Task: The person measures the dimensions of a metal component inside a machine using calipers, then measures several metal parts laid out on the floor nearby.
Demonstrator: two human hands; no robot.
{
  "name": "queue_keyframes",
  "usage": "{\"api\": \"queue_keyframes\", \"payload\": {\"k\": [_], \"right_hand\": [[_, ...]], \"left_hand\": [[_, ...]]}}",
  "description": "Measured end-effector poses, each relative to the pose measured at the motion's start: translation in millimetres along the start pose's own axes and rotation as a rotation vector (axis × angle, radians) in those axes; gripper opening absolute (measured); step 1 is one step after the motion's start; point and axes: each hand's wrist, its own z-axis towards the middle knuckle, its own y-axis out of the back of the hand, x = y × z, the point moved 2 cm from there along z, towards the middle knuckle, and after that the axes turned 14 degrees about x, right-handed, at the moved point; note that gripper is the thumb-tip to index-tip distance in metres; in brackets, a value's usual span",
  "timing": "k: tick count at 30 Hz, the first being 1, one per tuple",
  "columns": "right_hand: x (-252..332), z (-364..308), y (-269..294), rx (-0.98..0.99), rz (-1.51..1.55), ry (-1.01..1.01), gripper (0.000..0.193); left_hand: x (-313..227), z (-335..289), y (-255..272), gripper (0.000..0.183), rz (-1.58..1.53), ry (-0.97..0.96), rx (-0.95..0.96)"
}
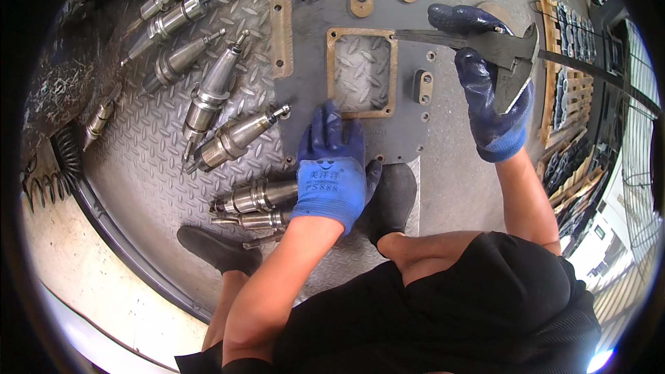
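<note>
A flat dark-grey metal plate (409, 135) lies in front of me, with bare machined bosses and a rectangular window framed by a bright machined rim (393, 76). My left hand (331, 166), in a blue coated glove, rests on the plate just below the window, fingers stretched out and reaching the rim's lower edge. In my right hand (497, 107), gloved the same way, is a metal caliper (509, 50), its body between thumb and fingers. One long thin part of the caliper points left to the window's upper right corner; the beam runs off to the right.
Several tool holders with cutters (215, 90) lie on the diamond-tread metal floor (145, 159) left of the plate. A coiled black hose (59, 173) hangs at the far left. Wooden pallets (578, 97) with dark metal parts stand at the right. My shoes (395, 197) are close below the plate.
</note>
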Motion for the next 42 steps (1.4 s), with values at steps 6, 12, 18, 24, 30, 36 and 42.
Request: {"api": "queue_keyframes", "payload": {"k": [6, 12, 18, 24, 30, 36, 42], "right_hand": [[-2.6, 1.9, -6.1, 0.038, 0.109, -0.029, 0.037], [-2.6, 9.6, -5.2, 0.064, 0.136, 0.009, 0.035], [-11.8, 4.7, -6.2, 0.041, 0.057, -0.037, 0.036], [-12.3, 11.0, -10.3, 0.138, -0.059, 0.035, 0.042], [-2.0, 16.7, -10.8, 0.12, -0.002, 0.071, 0.039], [-25.1, 16.0, -17.0, 0.123, 0.016, 0.042, 0.039], [-30.1, 12.0, -10.1, 0.085, 0.014, -0.013, 0.039]], "left_hand": [[-1.7, -0.7, -2.8, 0.071, -0.003, -0.002, -0.038], [-2.4, 0.7, -4.0, 0.069, -0.014, -0.016, -0.059], [-1.9, 0.2, -5.8, 0.068, -0.016, -0.013, -0.08], [-1.1, -0.5, -5.3, 0.067, -0.026, -0.007, -0.09], [-3.8, 1.9, -2.4, 0.067, -0.031, -0.033, -0.088], [-1.6, 1.0, -2.8, 0.067, -0.035, -0.005, -0.061], [-4.8, 2.6, -0.2, 0.067, -0.034, -0.032, -0.058]]}}
